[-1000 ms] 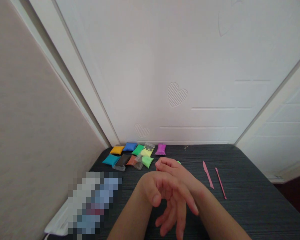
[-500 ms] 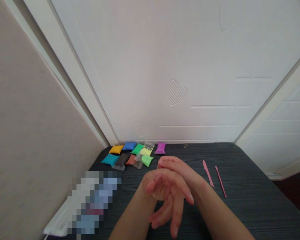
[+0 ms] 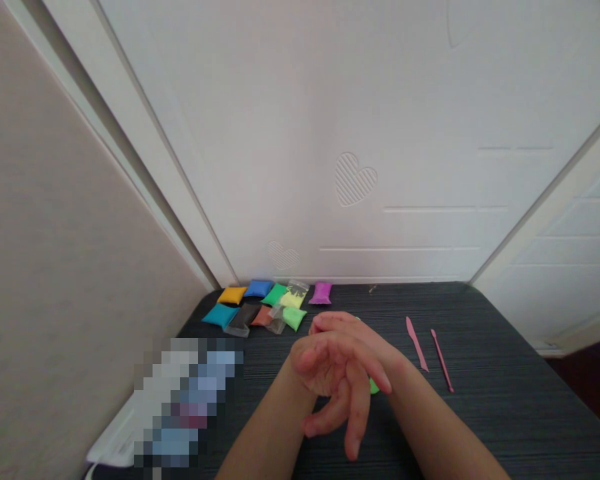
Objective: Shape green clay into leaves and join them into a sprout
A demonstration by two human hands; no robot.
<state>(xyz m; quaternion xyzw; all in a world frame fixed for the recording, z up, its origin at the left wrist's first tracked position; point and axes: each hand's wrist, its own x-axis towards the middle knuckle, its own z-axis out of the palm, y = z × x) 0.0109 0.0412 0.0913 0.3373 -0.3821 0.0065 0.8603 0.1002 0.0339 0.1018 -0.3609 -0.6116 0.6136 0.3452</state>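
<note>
My left hand (image 3: 337, 377) is in front, palm turned toward me, its fingers spread and partly bent. Nothing shows in its palm. Just behind it, my right hand (image 3: 357, 337) overlaps it, with the fingers pointing left and curving down. Most of those fingers and the right palm are hidden, so what lies between the hands cannot be seen. A bright green bit (image 3: 375, 386) peeks out between my left fingers and my right wrist. Whether it is held or rests on the table is unclear.
Several coloured clay packets (image 3: 221, 314) lie at the back left of the dark table (image 3: 500, 400), a purple packet (image 3: 321, 293) beside them. A pink plastic knife (image 3: 417, 343) and thin pink tool (image 3: 441, 360) lie right. A blurred-out item (image 3: 195, 400) sits left. A white panel (image 3: 405, 133) rises behind.
My hands have shifted slightly against each other, the left a little to the right. The green bit beside my right wrist has come into view.
</note>
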